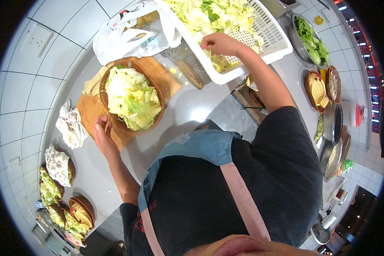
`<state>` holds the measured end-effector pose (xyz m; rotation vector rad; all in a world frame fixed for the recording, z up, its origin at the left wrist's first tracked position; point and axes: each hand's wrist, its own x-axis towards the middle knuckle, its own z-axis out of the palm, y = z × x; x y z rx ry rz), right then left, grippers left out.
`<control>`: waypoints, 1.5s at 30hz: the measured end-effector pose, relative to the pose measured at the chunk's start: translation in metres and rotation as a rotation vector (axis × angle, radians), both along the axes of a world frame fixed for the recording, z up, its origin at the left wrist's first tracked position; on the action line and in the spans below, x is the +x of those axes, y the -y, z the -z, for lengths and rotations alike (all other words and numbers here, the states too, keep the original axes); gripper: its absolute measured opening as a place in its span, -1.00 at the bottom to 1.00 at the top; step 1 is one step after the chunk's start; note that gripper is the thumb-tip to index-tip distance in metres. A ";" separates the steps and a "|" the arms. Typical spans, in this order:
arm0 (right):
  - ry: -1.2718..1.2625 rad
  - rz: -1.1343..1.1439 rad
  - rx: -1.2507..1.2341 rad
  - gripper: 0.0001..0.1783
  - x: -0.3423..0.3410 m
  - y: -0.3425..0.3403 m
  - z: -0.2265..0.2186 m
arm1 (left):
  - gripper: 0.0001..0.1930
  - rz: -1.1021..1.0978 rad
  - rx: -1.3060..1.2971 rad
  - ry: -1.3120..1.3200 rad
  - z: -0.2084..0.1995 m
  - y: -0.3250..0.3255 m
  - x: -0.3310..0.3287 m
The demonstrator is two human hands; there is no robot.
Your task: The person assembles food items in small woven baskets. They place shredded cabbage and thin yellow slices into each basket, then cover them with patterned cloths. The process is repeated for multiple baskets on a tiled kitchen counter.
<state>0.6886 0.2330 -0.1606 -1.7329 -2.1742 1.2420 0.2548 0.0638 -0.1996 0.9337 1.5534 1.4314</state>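
Pale leaves (132, 98) heap the wicker basket (161, 102) beside your left hand (102, 134), its fingers parted. Your right hand (219, 44) is in the white crate (279, 50), grip unclear. A cleaver (188, 74) lies between.

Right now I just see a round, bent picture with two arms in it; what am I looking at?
No robot here: a person works with bare hands, seen from a wide fisheye camera on their head, looking down, so straight edges bend. On the grey counter, a wooden board bears a wicker basket heaped with pale leaves. The open left hand is beside it. The right hand is inside a white crate of leaves; whether it holds any is hidden. A wide-bladed knife lies nearby.
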 end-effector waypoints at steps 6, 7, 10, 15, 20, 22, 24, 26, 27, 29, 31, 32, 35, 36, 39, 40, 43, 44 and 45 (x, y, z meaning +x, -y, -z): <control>-0.232 0.133 -0.189 -0.55 0.012 0.019 -0.034 | -0.52 -0.010 -0.007 -0.029 -0.006 0.007 0.001; -0.211 0.045 -0.180 -0.39 0.011 0.019 -0.024 | -0.53 -0.007 -0.012 -0.020 -0.006 0.005 0.003; 0.034 0.016 -0.004 -0.71 -0.002 0.018 -0.010 | -0.55 0.052 0.028 -0.029 -0.006 -0.004 0.009; -0.621 0.460 -0.094 -0.85 0.034 0.017 -0.027 | -0.56 0.034 0.094 -0.113 -0.018 -0.002 0.010; -0.841 0.493 -0.114 -0.80 0.044 0.025 -0.041 | -0.54 -0.070 0.092 -0.055 -0.024 -0.002 0.008; -0.927 0.395 -0.094 -0.74 0.053 0.030 -0.035 | -0.57 -0.034 0.097 -0.041 -0.028 -0.009 0.011; -0.967 0.400 -0.045 -0.76 0.023 0.053 -0.058 | -0.59 0.255 0.181 0.019 -0.040 -0.004 0.026; -1.047 0.256 -0.108 -0.81 -0.010 0.069 -0.072 | -0.53 0.682 0.216 0.007 -0.068 0.011 0.046; -1.057 0.188 -0.142 -0.83 -0.033 0.079 -0.070 | -0.46 0.797 0.158 0.040 -0.078 0.019 0.064; -1.079 0.129 -0.271 -0.86 -0.080 0.100 -0.068 | -0.40 0.877 0.115 0.029 -0.078 0.030 0.090; -1.102 0.179 -0.398 -0.88 -0.114 0.118 -0.054 | -0.52 0.819 -0.026 0.318 -0.067 0.042 0.104; -1.152 0.164 -0.457 -0.83 -0.116 0.119 -0.037 | -0.58 0.796 -0.085 0.467 -0.060 0.047 0.106; -1.102 0.249 -0.478 -0.83 -0.128 0.123 -0.021 | -0.80 0.654 -0.187 0.514 -0.041 0.051 0.094; -1.023 0.255 -0.421 -0.83 -0.132 0.120 -0.020 | -0.84 0.570 -0.192 0.511 -0.041 0.049 0.088; -0.833 0.177 -0.213 -0.85 -0.146 0.102 -0.021 | -0.89 0.342 -0.189 0.446 -0.050 0.033 0.067; -0.780 0.137 -0.139 -0.86 -0.151 0.094 -0.022 | -0.87 0.281 -0.180 0.388 -0.055 0.023 0.060; -0.820 0.129 -0.072 -0.86 -0.169 0.072 -0.019 | -0.83 0.164 -0.177 0.169 -0.071 -0.001 0.047; -0.844 0.140 -0.068 -0.85 -0.175 0.067 -0.016 | -0.81 0.142 -0.183 0.090 -0.073 -0.008 0.044; -0.786 0.176 -0.005 -0.84 -0.181 0.063 -0.015 | -0.78 0.092 -0.190 0.035 -0.070 -0.017 0.042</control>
